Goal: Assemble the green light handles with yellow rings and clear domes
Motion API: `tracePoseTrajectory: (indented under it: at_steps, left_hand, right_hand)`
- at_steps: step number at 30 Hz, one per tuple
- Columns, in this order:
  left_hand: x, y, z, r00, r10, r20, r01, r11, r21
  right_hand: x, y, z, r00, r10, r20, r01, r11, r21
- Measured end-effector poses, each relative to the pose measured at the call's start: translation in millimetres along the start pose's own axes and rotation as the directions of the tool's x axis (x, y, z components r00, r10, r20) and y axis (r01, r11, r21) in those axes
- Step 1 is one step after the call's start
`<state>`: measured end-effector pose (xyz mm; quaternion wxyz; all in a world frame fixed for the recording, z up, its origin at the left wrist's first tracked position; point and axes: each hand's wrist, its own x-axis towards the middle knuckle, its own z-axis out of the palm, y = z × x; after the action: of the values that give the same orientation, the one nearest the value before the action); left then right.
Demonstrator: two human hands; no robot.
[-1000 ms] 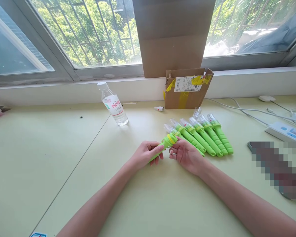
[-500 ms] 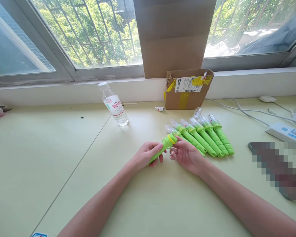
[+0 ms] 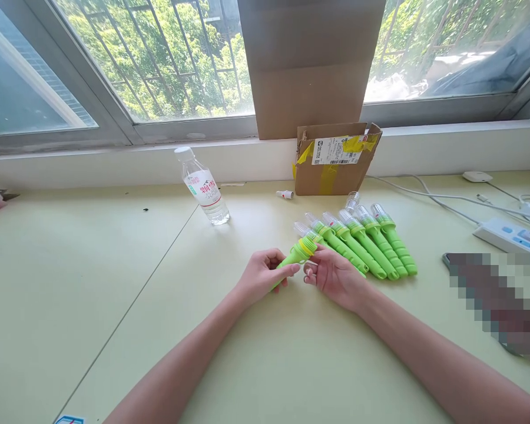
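My left hand [image 3: 265, 270] is closed around the body of a green flashlight-shaped tube [image 3: 298, 254], which tilts up to the right. Its yellow-ringed, threaded top is uncapped. My right hand [image 3: 335, 277] lies palm up at that threaded end, thumb and forefinger against it and the other fingers curled; part of this contact is hidden behind the tube. Just behind my right hand several matching green tubes [image 3: 360, 244] with clear domed caps lie side by side in a slanting row. A loose clear cap [image 3: 352, 201] rests at the back of the row.
A water bottle [image 3: 207, 191] stands to the left. Against the sill sits an open cardboard box [image 3: 324, 176], with a small white-and-red cylinder [image 3: 285, 194] beside it. On the right are a power strip [image 3: 507, 235], white cables [image 3: 441, 203] and a blurred-out dark object [image 3: 494, 300].
My left hand has shifted slightly on the tube, its thumb now stretched further along toward the threaded end. The right hand stays almost in place. The tubes in the row have not moved.
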<state>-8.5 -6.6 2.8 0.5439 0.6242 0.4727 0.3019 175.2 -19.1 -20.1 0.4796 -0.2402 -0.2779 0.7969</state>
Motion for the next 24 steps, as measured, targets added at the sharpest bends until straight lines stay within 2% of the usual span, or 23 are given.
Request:
tracePoseTrajectory:
  at_steps: [6,10,17,24]
  left_hand:
    - [-0.7,-2.1,-3.3,0.996,0.09,0.02,-0.091,0.989,0.12]
    - [-0.5,-4.0,-3.5,0.995,0.098,0.016,-0.099,0.982,0.16]
    - [-1.7,-2.1,-5.8,0.993,0.075,0.087,-0.086,0.988,0.128]
    - [-2.6,-1.2,-5.4,0.994,0.052,0.1,-0.06,0.995,0.08]
  right_hand:
    - [-0.3,-0.3,2.1,0.999,-0.008,-0.033,0.007,1.0,-0.021]
    - [0.6,0.8,1.4,0.997,-0.012,-0.07,0.01,1.0,-0.018]
    - [0.2,1.6,2.6,0.998,-0.009,-0.066,0.007,0.999,-0.031]
    - [-1.3,2.9,3.9,0.998,-0.005,-0.064,0.003,1.0,-0.029]
